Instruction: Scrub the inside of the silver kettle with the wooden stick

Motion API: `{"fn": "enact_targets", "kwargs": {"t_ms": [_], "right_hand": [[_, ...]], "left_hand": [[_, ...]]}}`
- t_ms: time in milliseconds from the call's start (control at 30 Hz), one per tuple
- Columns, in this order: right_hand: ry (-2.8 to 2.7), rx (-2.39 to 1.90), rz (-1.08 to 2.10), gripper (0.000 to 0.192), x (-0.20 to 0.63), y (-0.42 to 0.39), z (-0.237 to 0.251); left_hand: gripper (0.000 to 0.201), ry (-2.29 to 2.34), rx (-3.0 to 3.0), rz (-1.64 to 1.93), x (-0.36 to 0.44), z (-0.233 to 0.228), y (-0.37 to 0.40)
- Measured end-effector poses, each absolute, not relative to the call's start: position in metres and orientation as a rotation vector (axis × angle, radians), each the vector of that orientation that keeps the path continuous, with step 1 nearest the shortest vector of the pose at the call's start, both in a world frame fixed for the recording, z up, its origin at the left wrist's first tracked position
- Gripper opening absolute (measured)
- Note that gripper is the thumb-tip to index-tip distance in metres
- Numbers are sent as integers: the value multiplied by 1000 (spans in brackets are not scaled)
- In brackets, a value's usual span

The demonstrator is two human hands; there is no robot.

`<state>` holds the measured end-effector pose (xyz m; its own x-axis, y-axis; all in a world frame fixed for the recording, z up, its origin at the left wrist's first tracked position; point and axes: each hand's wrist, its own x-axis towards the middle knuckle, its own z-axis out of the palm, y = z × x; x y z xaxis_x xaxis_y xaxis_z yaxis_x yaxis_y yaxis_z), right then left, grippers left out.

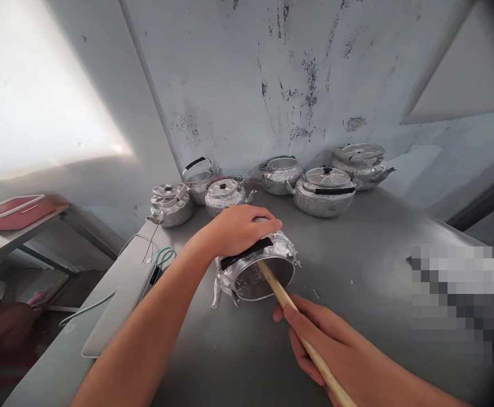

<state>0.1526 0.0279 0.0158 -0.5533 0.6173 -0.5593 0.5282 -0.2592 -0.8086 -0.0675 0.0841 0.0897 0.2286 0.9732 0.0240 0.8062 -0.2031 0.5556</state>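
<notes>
A silver metal teapot (287, 249) lies tipped toward me on the grey table (230, 362), its round mouth facing me and no lid on it. Its black handle grip (247, 252) crosses above the mouth, and the spout points down at the left. My left hand (242, 229) is closed over the top of the teapot. In my right hand (310, 333) is a wooden stick (278, 288), and its far end reaches inside the teapot. The tip of the stick is hidden within.
Several more silver teapots (325, 200) stand along the back wall. At the left lies a closed laptop (122, 308) with cables (164, 254). A pink basket (13, 212) rests on a side shelf. A person's limb (5, 328) shows lower left.
</notes>
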Motion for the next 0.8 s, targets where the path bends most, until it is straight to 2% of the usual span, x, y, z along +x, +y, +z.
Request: {"fn": "enact_targets", "kwargs": {"t_ms": [500, 800], "right_hand": [[-2005, -1219, 1784, 42, 158, 30, 5], [-2026, -1237, 1752, 43, 157, 28, 6]], "left_hand": [[41, 1638, 2056, 532, -66, 91, 83], [41, 1642, 2056, 526, -66, 92, 82]]}}
